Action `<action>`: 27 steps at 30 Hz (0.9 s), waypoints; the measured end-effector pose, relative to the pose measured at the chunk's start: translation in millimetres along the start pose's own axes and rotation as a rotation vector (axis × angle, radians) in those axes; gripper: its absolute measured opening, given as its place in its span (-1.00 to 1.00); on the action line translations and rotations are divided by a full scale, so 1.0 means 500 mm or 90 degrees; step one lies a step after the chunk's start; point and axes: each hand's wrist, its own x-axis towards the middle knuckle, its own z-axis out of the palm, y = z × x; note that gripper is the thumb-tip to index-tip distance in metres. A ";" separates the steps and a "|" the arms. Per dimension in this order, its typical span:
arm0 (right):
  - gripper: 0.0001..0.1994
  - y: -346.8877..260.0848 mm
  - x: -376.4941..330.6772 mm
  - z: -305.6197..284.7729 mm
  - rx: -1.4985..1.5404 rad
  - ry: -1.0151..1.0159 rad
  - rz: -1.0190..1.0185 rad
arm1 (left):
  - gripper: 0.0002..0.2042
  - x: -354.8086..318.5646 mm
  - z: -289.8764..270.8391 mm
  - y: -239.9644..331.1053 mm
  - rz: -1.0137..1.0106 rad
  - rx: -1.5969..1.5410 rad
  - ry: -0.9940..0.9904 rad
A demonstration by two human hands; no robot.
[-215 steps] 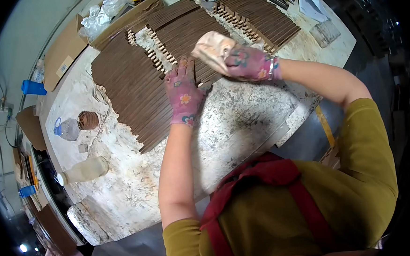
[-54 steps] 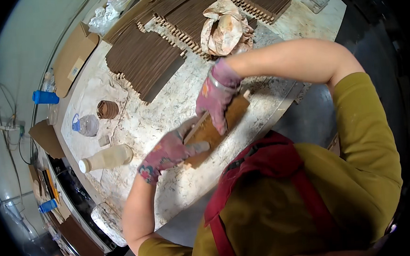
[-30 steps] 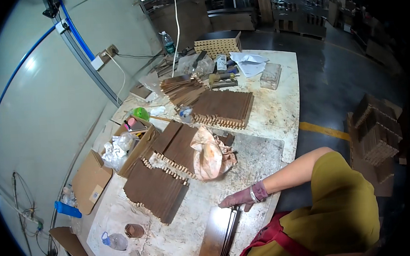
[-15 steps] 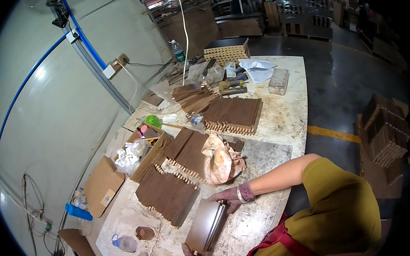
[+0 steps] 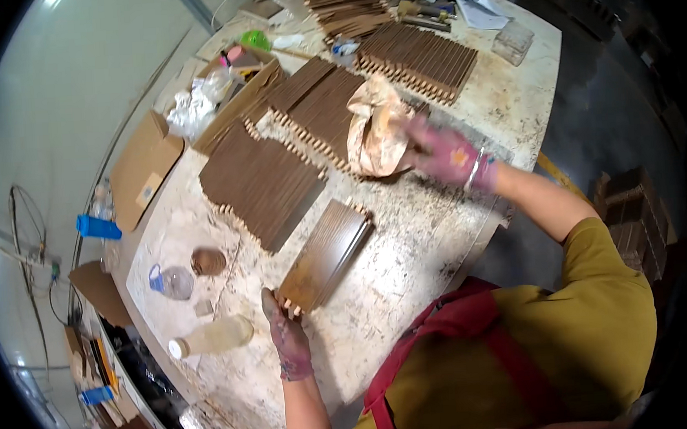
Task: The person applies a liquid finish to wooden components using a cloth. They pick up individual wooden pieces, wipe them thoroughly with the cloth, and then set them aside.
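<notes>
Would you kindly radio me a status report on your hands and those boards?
Left hand at board stack, near end. Right hand, blurred, at stained cloth. Bottle left of left hand.

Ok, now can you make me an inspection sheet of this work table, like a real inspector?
Surface: white table, stained and scuffed.
Job's things: brown boards side by side; a short stack nearer the person; a crumpled cloth beyond it.
Clutter: a cloudy bottle on its side, a blue-topped bottle, an open box of odds and ends.
Grip: gloved left hand at the short stack's lower end; gloved right hand by the cloth, too blurred to tell if holding it.
Cables: thin cords by the left wall.
Surroundings: brown pile on the floor at right.
</notes>
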 end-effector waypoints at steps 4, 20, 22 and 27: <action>-0.17 0.053 0.071 0.016 -0.176 0.049 -0.028 | -0.36 0.000 0.053 0.021 0.060 0.070 0.106; -0.45 0.186 0.245 -0.011 -0.144 -0.122 -0.081 | -0.90 -0.162 -0.021 -0.135 0.285 -0.103 0.309; -0.47 0.133 0.223 -0.017 -0.061 -0.015 -0.051 | -0.94 -0.179 -0.035 -0.122 0.305 -0.095 0.281; -0.53 -0.042 0.151 -0.018 0.040 0.074 -0.160 | -0.91 -0.170 -0.124 -0.014 0.278 0.107 0.434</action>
